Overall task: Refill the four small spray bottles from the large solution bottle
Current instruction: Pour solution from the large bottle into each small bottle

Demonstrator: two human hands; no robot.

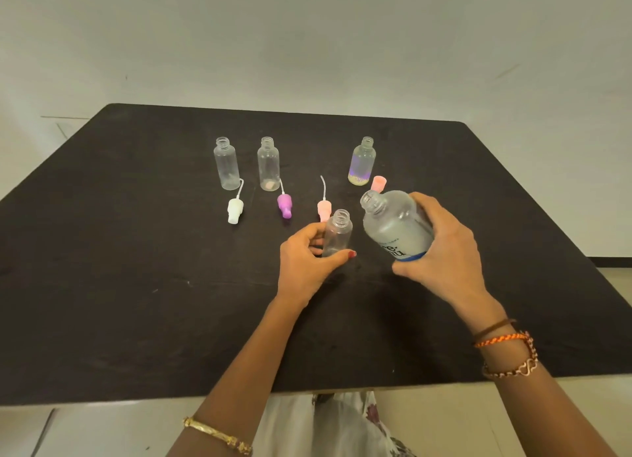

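My left hand grips a small clear spray bottle, uncapped and upright, near the middle of the black table. My right hand holds the large frosted solution bottle, open and tilted with its mouth towards the small bottle, just to its right. Three more uncapped small bottles stand further back: one at the left, one beside it, and one at the right with liquid in it.
Spray heads with dip tubes lie on the table: a white one, a purple one and a pink one. Another pink cap stands behind the large bottle. The table's front edge is near my body.
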